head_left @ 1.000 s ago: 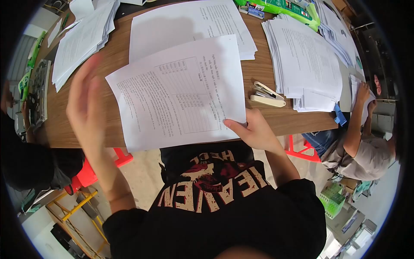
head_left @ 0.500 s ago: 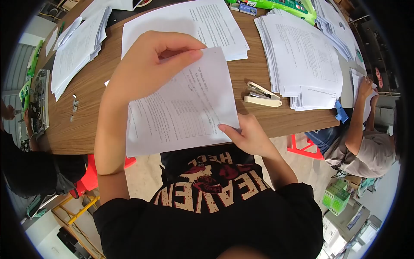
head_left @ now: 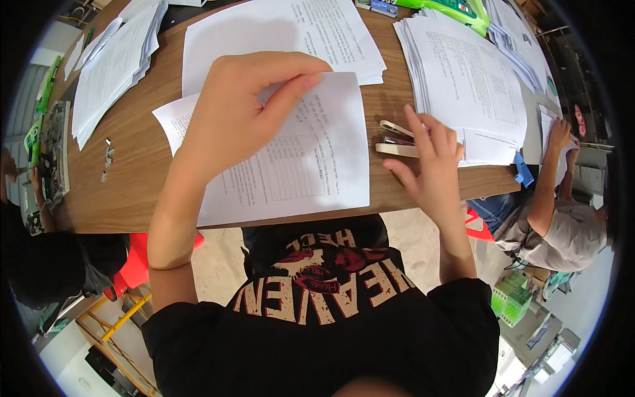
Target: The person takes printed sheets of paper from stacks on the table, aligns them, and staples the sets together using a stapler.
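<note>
My left hand (head_left: 254,109) pinches the upper edge of a few printed sheets (head_left: 291,172) between thumb and fingers. The sheets rest near the table's front edge, the left part partly hidden under my wrist. To their right, my right hand (head_left: 430,151) is over a cream stapler (head_left: 397,149), fingers spread and thumb apart; it covers the stapler's right end, and whether it touches it I cannot tell. The jaws of the stapler point left, standing apart. Behind my left hand lies a stack of printed paper (head_left: 231,40).
More paper stacks lie on the right (head_left: 469,86) and left (head_left: 119,73) of the wooden table (head_left: 132,192). Several staple strips (head_left: 108,159) lie at left. A green package (head_left: 463,13) and small blue box (head_left: 380,6) are at the back. Other people sit at both sides.
My right hand has let go of the sheets' right edge and moved up and right to the stapler. The sheets now lie lower on the table, with their left part showing more.
</note>
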A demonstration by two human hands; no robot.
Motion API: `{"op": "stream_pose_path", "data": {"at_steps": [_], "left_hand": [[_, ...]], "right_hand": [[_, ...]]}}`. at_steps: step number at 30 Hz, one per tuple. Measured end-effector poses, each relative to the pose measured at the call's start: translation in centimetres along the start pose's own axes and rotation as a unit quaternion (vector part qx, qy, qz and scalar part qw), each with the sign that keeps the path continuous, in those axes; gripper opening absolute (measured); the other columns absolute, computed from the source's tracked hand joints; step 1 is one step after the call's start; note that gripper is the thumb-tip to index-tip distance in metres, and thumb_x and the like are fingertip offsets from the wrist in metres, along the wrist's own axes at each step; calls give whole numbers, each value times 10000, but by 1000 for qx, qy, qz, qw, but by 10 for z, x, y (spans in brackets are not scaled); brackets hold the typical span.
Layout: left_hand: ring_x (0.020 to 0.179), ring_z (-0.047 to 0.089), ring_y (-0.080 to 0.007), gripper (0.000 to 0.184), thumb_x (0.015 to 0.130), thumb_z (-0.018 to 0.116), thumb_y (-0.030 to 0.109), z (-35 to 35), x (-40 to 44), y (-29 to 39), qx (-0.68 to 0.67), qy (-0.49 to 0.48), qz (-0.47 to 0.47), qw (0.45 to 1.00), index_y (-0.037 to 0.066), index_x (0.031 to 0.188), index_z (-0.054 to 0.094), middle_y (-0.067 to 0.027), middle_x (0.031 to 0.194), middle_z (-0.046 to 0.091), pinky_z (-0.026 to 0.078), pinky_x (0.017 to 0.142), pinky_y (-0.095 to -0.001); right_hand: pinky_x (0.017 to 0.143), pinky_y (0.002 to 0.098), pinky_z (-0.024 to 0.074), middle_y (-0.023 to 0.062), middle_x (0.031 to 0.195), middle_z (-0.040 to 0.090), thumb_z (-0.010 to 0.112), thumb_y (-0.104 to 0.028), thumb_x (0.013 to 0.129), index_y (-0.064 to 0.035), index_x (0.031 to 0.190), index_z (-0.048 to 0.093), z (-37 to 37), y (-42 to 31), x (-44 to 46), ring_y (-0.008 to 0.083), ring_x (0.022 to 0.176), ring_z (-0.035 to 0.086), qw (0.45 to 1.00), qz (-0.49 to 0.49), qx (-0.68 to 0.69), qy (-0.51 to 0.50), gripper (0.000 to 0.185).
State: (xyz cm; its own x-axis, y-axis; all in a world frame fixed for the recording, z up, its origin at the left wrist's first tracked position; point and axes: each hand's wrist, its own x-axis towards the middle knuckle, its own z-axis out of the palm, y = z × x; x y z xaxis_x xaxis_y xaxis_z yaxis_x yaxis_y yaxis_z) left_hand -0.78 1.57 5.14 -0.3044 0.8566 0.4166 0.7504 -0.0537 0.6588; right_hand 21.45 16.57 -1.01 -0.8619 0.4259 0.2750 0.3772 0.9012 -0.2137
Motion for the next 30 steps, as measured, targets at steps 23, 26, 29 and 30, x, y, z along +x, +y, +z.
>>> {"op": "stream_pose_path", "data": {"at_steps": [23, 26, 29, 30], "left_hand": [[715, 618, -164, 125, 851, 581, 53, 6, -2, 0, -24, 0, -2, 1000, -2, 935, 654, -98, 826, 664, 474, 670, -253], [712, 615, -156, 124, 849, 585, 51, 6, -3, 0, -24, -3, 2, 1000, -8, 934, 652, -98, 821, 663, 473, 668, -250], [711, 614, -153, 123, 847, 589, 51, 6, -3, 1, -24, 3, 4, 1000, -13, 932, 650, -98, 817, 662, 472, 666, -248], [711, 615, -152, 122, 847, 590, 52, 5, -4, 1, -21, 3, 5, 1000, -15, 931, 649, -99, 816, 661, 472, 666, -246]], "right_hand": [[831, 339, 435, 156, 1051, 584, 695, -160, 740, 16, 1085, 573, 33, -45, 51, 274, 964, 539, 845, -119, 389, 347, 405], [847, 347, 433, 166, 1114, 563, 690, -184, 748, 34, 1153, 534, 35, -45, 52, 272, 967, 537, 873, -174, 380, 253, 486], [844, 338, 439, 169, 1134, 555, 688, -184, 750, 32, 1160, 538, 35, -41, 50, 265, 969, 541, 863, -154, 418, 237, 487], [844, 338, 439, 169, 1134, 555, 688, -184, 750, 32, 1160, 538, 35, -44, 50, 265, 969, 541, 863, -154, 419, 237, 487]]}}
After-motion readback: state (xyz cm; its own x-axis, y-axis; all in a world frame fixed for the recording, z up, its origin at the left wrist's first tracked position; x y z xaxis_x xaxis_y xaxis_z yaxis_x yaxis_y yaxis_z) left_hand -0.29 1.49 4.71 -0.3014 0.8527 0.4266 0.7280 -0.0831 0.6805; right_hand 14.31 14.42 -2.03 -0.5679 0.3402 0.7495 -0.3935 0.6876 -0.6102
